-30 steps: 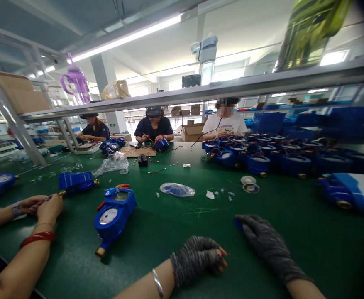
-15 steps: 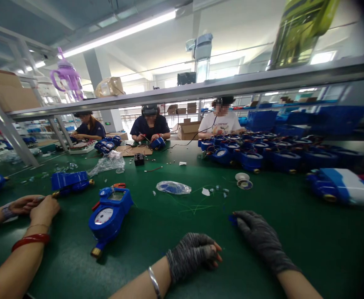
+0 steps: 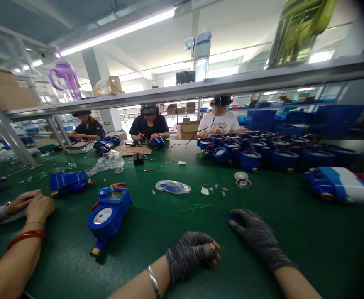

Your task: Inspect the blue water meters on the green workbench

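Both my hands wear grey fingerless gloves. My left hand [image 3: 194, 254] is low on the green table, its fingers curled inward; whether anything is inside them is hidden. To its right, my right hand [image 3: 258, 237] reaches forward over the tabletop, thumb and finger closed around a small blue piece [image 3: 230, 216] that shows only in part. A blue water meter [image 3: 109, 216] with a white dial and brass end lies left of my hands. Beyond them is a clear plastic bag [image 3: 173, 187] with something blue inside.
A co-worker's hands [image 3: 34, 205] rest at the left, near another blue meter [image 3: 68, 182]. Many meters [image 3: 252, 158] crowd the back right. A spool [image 3: 242, 180], green wire [image 3: 194, 205] and scraps lie ahead. A shelf [image 3: 169, 94] crosses above; several people sit opposite.
My right hand has shifted slightly left with the small blue piece. My left hand stays in place. The co-worker's hands at the left have drawn closer together, away from the meter there.
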{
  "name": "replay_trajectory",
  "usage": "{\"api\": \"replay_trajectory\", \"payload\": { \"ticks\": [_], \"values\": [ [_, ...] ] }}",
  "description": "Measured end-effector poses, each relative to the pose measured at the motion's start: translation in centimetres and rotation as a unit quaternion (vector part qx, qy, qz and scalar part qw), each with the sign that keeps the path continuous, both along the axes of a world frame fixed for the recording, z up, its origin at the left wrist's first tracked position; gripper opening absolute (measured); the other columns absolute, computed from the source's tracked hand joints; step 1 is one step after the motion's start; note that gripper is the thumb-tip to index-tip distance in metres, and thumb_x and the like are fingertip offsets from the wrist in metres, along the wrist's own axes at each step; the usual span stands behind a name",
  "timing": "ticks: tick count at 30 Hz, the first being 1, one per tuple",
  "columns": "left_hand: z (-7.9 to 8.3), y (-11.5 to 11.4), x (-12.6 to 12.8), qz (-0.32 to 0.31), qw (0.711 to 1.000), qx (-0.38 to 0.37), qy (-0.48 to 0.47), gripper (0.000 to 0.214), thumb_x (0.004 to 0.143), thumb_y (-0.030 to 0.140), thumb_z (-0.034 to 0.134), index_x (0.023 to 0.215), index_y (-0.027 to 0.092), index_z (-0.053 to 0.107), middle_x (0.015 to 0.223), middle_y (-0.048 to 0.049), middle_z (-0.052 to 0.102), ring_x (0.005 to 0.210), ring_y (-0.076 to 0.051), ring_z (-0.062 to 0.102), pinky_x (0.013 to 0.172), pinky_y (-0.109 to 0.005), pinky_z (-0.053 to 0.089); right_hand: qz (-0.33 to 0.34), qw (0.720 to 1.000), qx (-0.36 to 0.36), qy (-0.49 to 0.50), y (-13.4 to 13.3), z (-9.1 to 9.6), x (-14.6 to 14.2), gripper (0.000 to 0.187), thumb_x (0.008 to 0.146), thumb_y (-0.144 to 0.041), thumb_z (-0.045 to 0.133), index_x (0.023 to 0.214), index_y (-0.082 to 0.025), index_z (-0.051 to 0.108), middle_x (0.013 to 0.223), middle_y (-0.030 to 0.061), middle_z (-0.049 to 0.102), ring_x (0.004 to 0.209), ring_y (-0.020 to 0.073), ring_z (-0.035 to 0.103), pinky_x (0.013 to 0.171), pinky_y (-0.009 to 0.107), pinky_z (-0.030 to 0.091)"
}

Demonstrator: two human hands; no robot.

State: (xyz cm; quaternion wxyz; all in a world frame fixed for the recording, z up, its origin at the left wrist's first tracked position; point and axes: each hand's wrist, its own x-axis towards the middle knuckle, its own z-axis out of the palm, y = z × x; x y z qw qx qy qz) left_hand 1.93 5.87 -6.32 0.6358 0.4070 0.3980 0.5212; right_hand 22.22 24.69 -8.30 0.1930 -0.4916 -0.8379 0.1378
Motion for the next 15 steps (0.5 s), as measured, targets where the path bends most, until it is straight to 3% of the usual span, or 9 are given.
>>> {"api": "replay_trajectory", "payload": {
  "ticks": [5, 11, 14, 15],
  "values": [
    [1.3, -0.4, 0.3, 0.007, 1.0, -0.01, 0.006, 0.052, 0.067, 0.048, 0.08, 0.097, 0.007, 0.07, 0.086, -0.0133, 0.068, 0.071, -0.018, 0.063, 0.067, -0.03, 0.048, -0.005, 0.999, 0.021, 0.03, -0.3, 0.1, -0.2, 0.043, 0.085, -0.046, 0.05, 0.115, -0.019, 0.065, 0.116, 0.0099, 0.064, 0.112, 0.0254, 0.056, 0.097, 0.038, 0.044],
    [2.2, -1.3, 0.6, 0.014, 0.999, -0.033, 0.016, 0.039, 0.077, 0.043, 0.075, 0.101, 0.013, 0.069, 0.089, -0.0092, 0.071, 0.079, -0.017, 0.065, 0.072, -0.027, 0.05, -0.017, 0.993, 0.012, 0.112, -1.1, 0.6, 0.1, 0.034, 0.081, -0.037, 0.059, 0.108, -0.019, 0.068, 0.108, 0.0094, 0.066, 0.102, 0.0221, 0.058, 0.093, 0.035, 0.045],
    [1.1, -0.9, 0.2, 0.073, 0.988, -0.131, 0.033, 0.056, 0.057, 0.047, 0.088, 0.101, 0.016, 0.071, 0.099, -0.0118, 0.073, 0.094, -0.028, 0.066, 0.081, -0.035, 0.055, 0.007, 0.995, -0.005, 0.102, -1.0, 0.6, 0.9, 0.045, 0.068, -0.037, 0.072, 0.11, -0.023, 0.068, 0.109, 0.006, 0.066, 0.104, 0.0232, 0.057, 0.093, 0.035, 0.045],
    [0.6, -0.6, 0.1, 0.102, 0.986, -0.129, 0.02, 0.063, 0.046, 0.053, 0.09, 0.095, 0.016, 0.073, 0.098, -0.0122, 0.073, 0.095, -0.031, 0.067, 0.078, -0.036, 0.056, 0.018, 0.995, -0.01, 0.098, -0.9, 0.6, 1.1, 0.05, 0.066, -0.039, 0.075, 0.113, -0.024, 0.067, 0.111, 0.0051, 0.065, 0.104, 0.0233, 0.058, 0.093, 0.035, 0.045]
  ]
}}
